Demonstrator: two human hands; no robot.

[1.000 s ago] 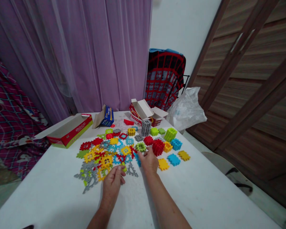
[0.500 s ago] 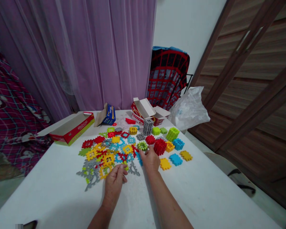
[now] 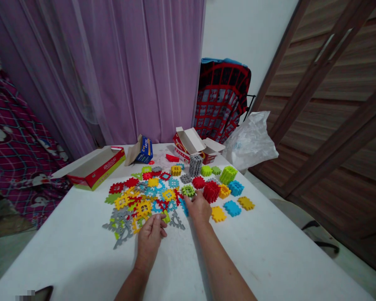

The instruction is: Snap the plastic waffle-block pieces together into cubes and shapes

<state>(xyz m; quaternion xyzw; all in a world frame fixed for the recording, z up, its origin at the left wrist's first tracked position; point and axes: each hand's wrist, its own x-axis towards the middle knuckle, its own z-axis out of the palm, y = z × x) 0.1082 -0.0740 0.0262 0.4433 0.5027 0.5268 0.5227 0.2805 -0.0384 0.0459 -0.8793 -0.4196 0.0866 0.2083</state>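
Note:
My right hand [image 3: 199,209] reaches to the near side of a small stack of lime-green window-cut interlocking tiles [image 3: 188,191], thumb and fingers against it. Just right of that hand stands a stack of red tiles [image 3: 212,192]. My left hand [image 3: 152,230] rests at the near edge of a loose pile of tiles, its fingers loosely curled and slightly apart, with nothing visible in them. Right by its fingertips are a lime-green piece [image 3: 166,216] and a grey triangular frame [image 3: 177,220]. Yellow window tiles [image 3: 143,208] lie beyond the left hand.
Grey [image 3: 195,166], green [image 3: 228,174] and blue [image 3: 236,188] tile stacks stand farther back. Flat yellow [image 3: 218,214] and blue [image 3: 232,208] tiles lie right. Opened boxes [image 3: 97,171] and a clear plastic bag [image 3: 249,142] line the table's far side.
The whole view has shifted slightly. Both hands keep nearly the same places among the tiles, and no tile has visibly moved.

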